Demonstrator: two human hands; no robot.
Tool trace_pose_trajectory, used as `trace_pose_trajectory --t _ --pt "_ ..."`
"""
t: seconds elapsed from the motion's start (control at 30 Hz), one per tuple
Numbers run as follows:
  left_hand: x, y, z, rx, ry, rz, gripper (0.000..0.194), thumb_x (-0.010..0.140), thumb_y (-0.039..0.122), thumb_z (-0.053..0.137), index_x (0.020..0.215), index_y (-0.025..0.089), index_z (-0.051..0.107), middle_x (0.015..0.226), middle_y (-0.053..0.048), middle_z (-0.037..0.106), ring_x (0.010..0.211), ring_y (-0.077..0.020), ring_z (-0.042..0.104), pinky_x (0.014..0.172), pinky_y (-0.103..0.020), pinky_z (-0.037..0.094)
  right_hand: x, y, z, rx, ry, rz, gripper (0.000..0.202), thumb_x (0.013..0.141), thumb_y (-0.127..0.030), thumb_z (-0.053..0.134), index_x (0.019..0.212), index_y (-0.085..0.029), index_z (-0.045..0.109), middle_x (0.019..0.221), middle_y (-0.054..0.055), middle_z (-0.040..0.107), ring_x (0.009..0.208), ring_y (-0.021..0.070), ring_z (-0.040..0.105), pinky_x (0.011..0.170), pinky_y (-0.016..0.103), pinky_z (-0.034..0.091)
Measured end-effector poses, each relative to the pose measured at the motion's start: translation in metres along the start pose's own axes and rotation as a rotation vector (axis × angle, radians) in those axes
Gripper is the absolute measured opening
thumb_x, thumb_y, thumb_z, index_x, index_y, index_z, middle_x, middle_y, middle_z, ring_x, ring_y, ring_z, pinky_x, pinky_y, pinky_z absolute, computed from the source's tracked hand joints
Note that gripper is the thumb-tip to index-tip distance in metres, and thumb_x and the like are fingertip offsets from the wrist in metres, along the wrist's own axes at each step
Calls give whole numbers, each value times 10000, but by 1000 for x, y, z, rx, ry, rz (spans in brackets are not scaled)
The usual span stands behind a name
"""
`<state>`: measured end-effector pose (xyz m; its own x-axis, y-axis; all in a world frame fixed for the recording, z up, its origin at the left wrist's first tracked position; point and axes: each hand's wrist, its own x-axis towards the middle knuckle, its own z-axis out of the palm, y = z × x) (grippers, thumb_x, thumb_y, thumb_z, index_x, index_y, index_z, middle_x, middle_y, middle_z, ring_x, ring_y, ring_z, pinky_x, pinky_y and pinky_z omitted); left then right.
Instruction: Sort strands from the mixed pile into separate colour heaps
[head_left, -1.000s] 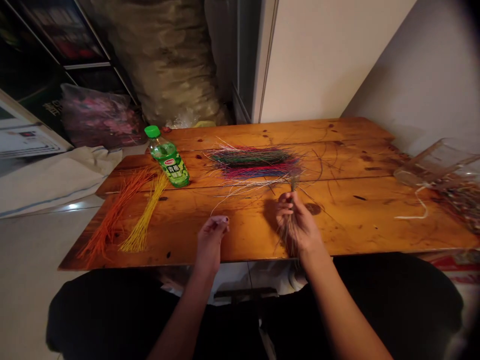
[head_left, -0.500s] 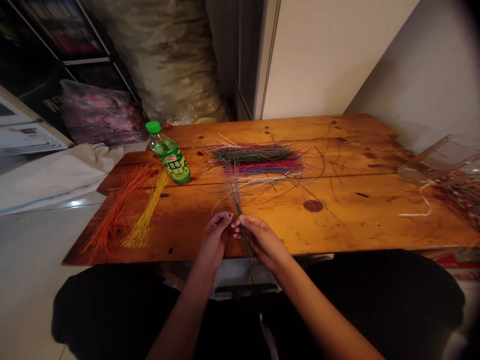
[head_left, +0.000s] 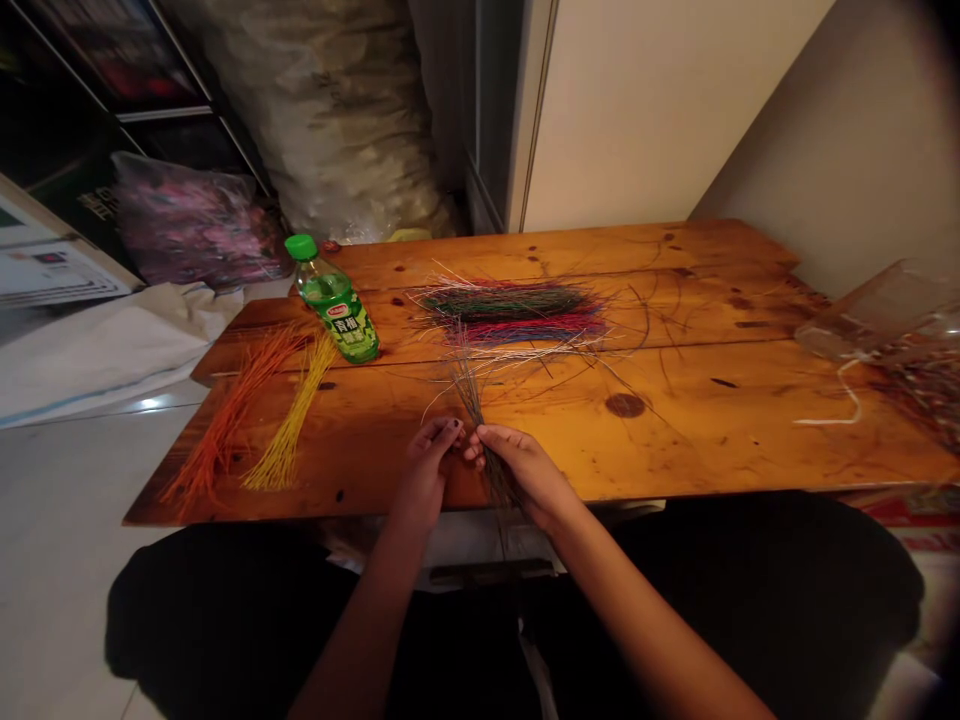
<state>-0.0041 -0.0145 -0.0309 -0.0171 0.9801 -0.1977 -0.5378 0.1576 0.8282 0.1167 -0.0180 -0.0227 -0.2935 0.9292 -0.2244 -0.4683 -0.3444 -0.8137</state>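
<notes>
Between my right thumb and fingers I grip a bundle of thin dark strands (head_left: 469,392) near its middle. The bundle's upper ends fan out over the table and its lower ends hang past the front edge. My right hand (head_left: 523,468) is closed around it. Just to its left, my left hand (head_left: 429,462) has thumb and fingertips pinched together, a small gap from the bundle. Whether a strand sits in that pinch is too small to tell. Beyond both hands lies a pile of green, red, blue and white strands (head_left: 517,312).
On the wooden table (head_left: 720,440), orange strands (head_left: 232,420) and yellow strands (head_left: 291,435) lie at left. A green-capped drink bottle (head_left: 341,315) stands behind them. At right are a clear plastic container (head_left: 862,310), a white cord (head_left: 855,400) and mixed strands (head_left: 922,400).
My left hand has moved slightly left, away from the bundle. My right hand keeps its grip, and the bundle's strands look more spread. The view has shifted slightly.
</notes>
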Motion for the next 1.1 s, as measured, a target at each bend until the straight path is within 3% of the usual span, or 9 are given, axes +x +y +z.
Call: trace_pose_trajectory --t 0.13,0.43,0.77,0.83,0.93,1.0,1.1 --pt "-1 0 0 51 -47 4 175 674 271 681 714 128 588 626 10 540 556 -80 507 549 -217 459 0 -1 -1 -12 -26 29 226 685 -374 663 694 -148 662 646 4 637 592 80 542 614 211 411" --pt "-5 -3 9 86 -36 108 181 704 272 661 740 158 524 569 55 503 433 -63 468 441 -214 443 0 1 -2 -78 -50 11 222 721 -370 622 683 -153 650 622 -4 613 586 86 531 644 231 402" --pt "-3 -11 2 321 -11 261 162 745 303 617 796 180 526 549 66 507 420 -87 492 458 -232 443 2 2 -3 -183 -85 -73 252 736 -392 590 636 -163 619 581 -18 563 584 93 493 662 244 381" --pt "-3 -11 -1 490 47 325 155 786 332 562 800 179 541 608 36 555 519 -108 547 539 -246 461 1 0 -3 -208 -75 -89 252 735 -390 591 621 -166 615 564 -20 555 584 96 491 667 245 380" --pt "1 -8 -4 922 143 521 212 849 341 456 823 174 584 820 -41 636 807 -159 594 764 -308 454 0 -4 -6 -201 -16 -111 225 744 -370 588 645 -172 623 563 -23 556 587 97 494 662 238 376" --pt "5 -6 -4 1247 134 632 221 848 325 456 927 174 595 991 -75 635 982 -202 549 889 -367 397 1 -8 -12 -164 37 -137 203 751 -354 587 663 -174 627 565 -28 554 581 91 489 647 227 371" --pt "12 -5 0 1642 116 650 358 844 333 457 1160 175 520 1215 -93 549 1160 -255 428 963 -431 322 2 -15 -23 -108 117 -202 186 756 -335 589 667 -176 627 568 -35 544 578 80 475 632 207 363"
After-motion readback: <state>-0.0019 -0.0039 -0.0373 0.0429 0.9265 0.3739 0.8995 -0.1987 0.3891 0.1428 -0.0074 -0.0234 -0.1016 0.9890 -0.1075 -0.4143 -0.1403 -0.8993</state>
